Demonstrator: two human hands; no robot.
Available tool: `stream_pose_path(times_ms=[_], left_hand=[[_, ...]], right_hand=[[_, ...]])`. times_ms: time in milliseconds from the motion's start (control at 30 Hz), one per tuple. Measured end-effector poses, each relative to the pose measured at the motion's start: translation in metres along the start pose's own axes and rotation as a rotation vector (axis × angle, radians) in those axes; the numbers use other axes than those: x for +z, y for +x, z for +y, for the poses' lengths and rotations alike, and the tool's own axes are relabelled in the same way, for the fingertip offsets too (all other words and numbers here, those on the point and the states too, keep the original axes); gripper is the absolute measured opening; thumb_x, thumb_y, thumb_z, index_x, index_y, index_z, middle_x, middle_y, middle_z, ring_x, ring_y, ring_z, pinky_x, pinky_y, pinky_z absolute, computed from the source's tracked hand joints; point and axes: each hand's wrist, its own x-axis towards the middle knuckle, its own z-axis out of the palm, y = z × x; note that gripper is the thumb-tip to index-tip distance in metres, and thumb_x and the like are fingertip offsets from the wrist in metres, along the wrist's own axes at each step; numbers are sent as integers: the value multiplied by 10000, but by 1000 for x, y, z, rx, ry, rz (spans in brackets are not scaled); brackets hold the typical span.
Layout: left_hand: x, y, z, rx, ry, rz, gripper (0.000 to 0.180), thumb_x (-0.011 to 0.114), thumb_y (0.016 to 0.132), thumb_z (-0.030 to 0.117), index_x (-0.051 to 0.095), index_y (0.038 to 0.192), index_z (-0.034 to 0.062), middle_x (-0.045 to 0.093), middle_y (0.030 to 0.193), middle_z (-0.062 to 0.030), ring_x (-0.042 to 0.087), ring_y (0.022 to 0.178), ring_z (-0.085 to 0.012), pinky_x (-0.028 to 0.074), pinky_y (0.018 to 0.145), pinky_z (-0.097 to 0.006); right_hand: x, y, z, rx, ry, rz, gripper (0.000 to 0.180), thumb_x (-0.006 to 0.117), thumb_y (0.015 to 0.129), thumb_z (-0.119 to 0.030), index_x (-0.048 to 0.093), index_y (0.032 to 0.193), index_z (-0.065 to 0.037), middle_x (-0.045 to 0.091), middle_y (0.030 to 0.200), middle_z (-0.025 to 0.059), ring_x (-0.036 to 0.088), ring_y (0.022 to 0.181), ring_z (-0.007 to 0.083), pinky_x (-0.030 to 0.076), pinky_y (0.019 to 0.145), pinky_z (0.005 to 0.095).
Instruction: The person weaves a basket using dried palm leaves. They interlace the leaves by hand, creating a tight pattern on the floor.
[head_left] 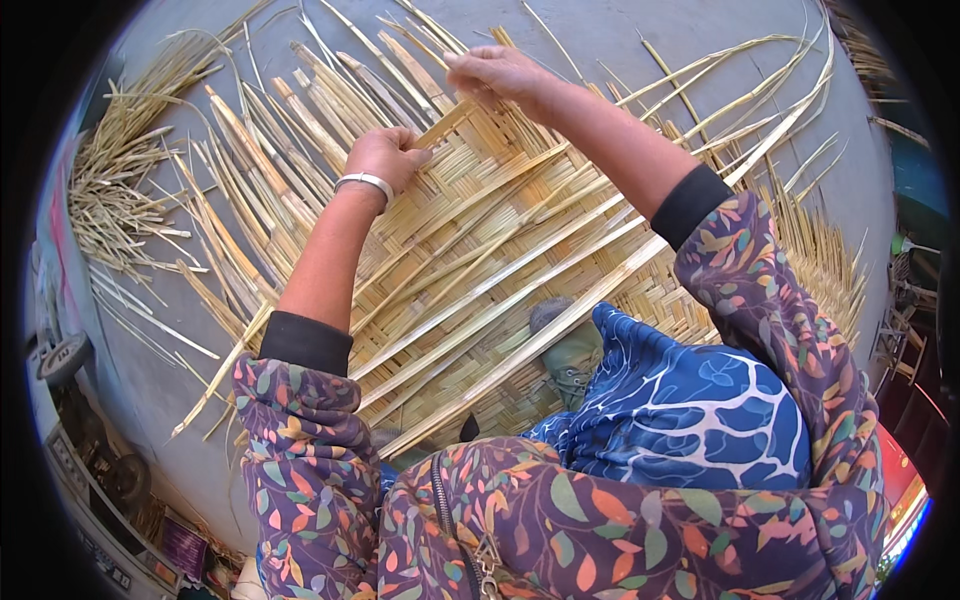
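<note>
My left hand (385, 160) has its fingers pinched on a flat strip (447, 123) – it slants up toward my right hand (500, 78), whose fingers are curled near its upper end, though I cannot tell whether they grip it. Beneath both lies the woven mat (470, 180), spread on the grey floor (600, 35) – its unwoven ends fan out, and long loose strips (500, 368) lie slantwise across it, near my shoe (572, 358).

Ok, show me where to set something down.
Bare grey floor: lower left, between the leaf-patterned left sleeve and dark round wheel; right, beyond the bristly tan fringe. Crowded: the woven tan mat around the left hand and right hand.
</note>
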Motion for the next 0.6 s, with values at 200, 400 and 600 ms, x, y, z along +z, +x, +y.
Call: stream_pose_path(times_ms=[200, 400, 600], left_hand=[[4, -14, 17, 30, -68, 231, 241, 678, 735, 285, 678, 764, 46, 639, 684, -125, 613, 639, -231, 473, 642, -338], [1, -19, 18, -170, -405, 317, 196, 681, 762, 209, 658, 741, 15, 615, 601, -78, 587, 505, -143, 475, 520, -290], [-1, -21, 22, -250, -669, 300, 191, 670, 783, 167, 587, 686, 25, 601, 591, -53, 565, 462, -100, 445, 418, -236]], right_hand=[[-1, 48, -11, 137, -190, 34, 628, 591, 823, -517, 572, 1127, 32, 594, 963, 142, 569, 831, 201, 486, 752, 345], [8, 56, -26, 174, -30, -260, 502, 646, 771, -531, 585, 960, -71, 595, 838, 38, 566, 718, 107, 477, 645, 270], [14, 48, -32, 232, 92, -295, 561, 701, 722, -520, 591, 1022, -58, 615, 846, 73, 605, 722, 123, 525, 676, 296]])
